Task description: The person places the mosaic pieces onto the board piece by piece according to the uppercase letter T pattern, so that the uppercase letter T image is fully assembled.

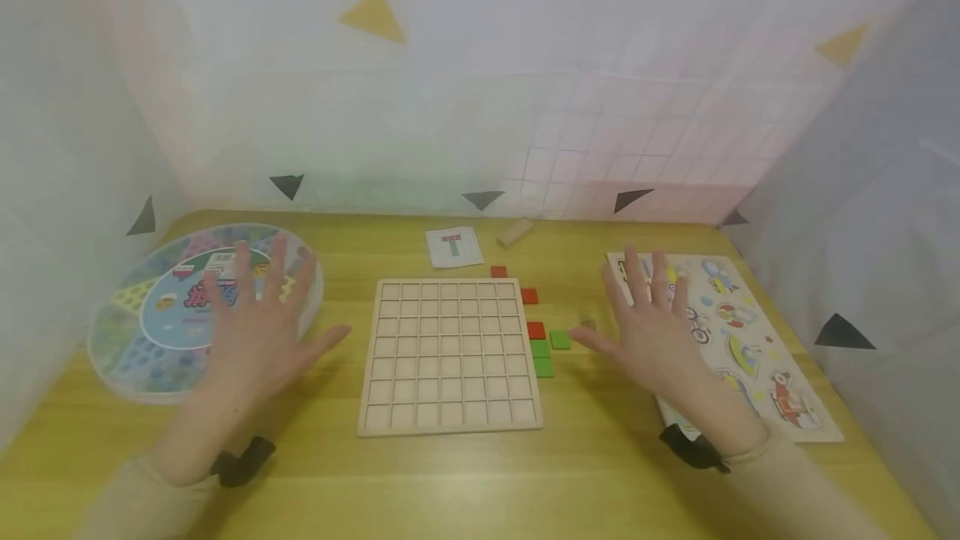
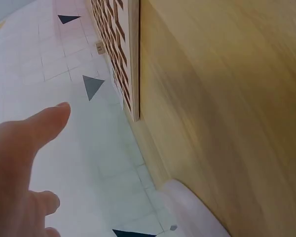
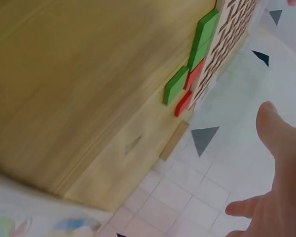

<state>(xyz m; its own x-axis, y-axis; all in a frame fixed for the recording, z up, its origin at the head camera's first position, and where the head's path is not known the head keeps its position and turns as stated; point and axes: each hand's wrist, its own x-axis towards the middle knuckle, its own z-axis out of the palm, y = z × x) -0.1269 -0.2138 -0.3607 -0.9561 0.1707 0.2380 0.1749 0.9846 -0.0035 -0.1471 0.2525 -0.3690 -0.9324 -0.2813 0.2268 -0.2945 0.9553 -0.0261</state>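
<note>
Fingers (image 1: pixel 246 277) flank the grid (image 1: pixel 452 348), partly hiding round case (image 1: pixel 176 307) and picture board (image 1: pixel 723 340).

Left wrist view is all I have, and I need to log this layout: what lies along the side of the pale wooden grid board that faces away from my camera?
Observer: Beside the right edge of the pale wooden grid board lie three small green square tiles.
Operator: Is the right grip holding one?
Observer: No, it is spread open with nothing in it.
Operator: Can you make out a drawing anywhere beyond the board?
Observer: Yes, a white square paper card shows a T shape with a red bar and a green stem.
</note>
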